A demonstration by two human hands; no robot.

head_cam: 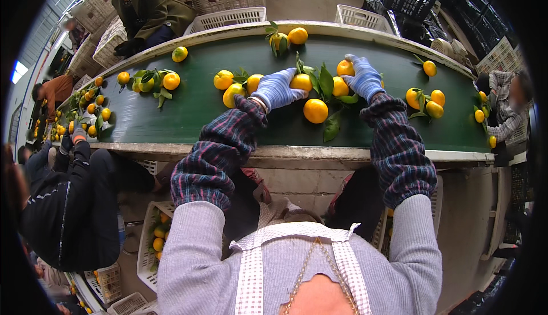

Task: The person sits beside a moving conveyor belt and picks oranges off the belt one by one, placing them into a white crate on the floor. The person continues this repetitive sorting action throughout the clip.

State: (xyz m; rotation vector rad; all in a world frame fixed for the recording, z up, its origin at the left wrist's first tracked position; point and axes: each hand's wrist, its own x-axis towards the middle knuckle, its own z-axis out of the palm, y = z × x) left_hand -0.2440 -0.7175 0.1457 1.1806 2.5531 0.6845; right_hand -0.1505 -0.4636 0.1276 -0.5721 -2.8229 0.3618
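Observation:
My left hand [276, 89], in a blue striped knit glove, has its thumb and fingers around a mandarin [301, 83] over the green belt [180, 118]. In a matching glove, my right hand [365, 78] is closed on another mandarin [345, 68]. A third mandarin [341, 87] sits just below the right fingers, near green leaves [326, 81]. Closer to me lies a loose mandarin [316, 111] beside a detached leaf [332, 126]. Left of my left hand is a cluster of mandarins [234, 95], partly hidden by my wrist.
More leafy mandarins lie on the belt to the left [171, 81], right [434, 109] and far side [298, 36]. Pale rails edge the belt [308, 152]. Crates of fruit [147, 246] stand beside me. Co-workers sit at left [72, 212], across [147, 7] and at right [505, 96].

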